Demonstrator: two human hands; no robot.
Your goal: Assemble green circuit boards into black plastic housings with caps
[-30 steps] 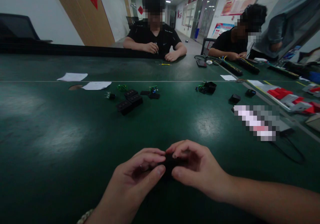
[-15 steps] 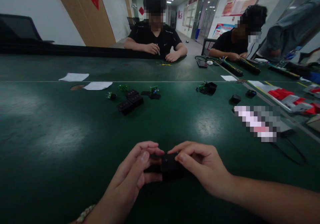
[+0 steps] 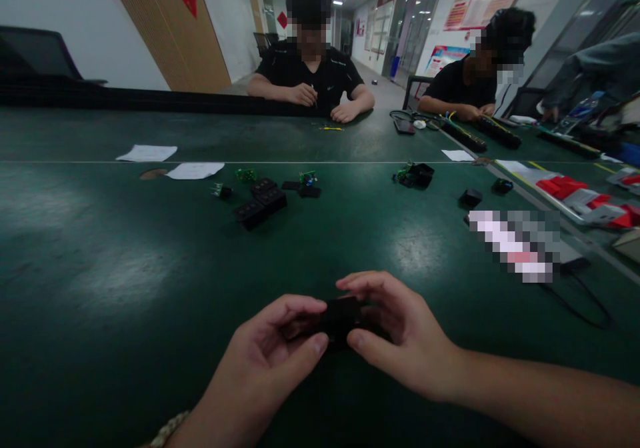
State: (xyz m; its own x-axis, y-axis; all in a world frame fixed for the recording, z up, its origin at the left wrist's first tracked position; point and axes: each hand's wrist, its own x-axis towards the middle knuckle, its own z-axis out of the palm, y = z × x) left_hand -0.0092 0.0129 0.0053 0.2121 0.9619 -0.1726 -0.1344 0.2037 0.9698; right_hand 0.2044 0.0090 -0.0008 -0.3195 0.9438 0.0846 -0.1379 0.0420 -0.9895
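A small black plastic box (image 3: 342,312) is between my hands, low over the near part of the green table. My left hand (image 3: 280,341) pinches its left side, thumb at the near edge and index finger at the far edge. Around its right side curls my right hand (image 3: 400,335), with the thumb at the near right corner, the index finger raised and other fingers behind. The fingers partly hide the box. Farther off lie several similar black boxes (image 3: 261,204) and green circuit boards (image 3: 247,175).
A pixelated phone-like device (image 3: 515,245) with a cable lies to the right. Black housings (image 3: 471,198) and open parts with wires (image 3: 414,175) are beyond it. Paper sheets (image 3: 196,171) lie at the back left. Two people in black shirts (image 3: 313,75) sit across the table.
The black box has been turned between my hands. My left fingers have closed on its left side, while my right hand has loosened and its index finger has lifted.
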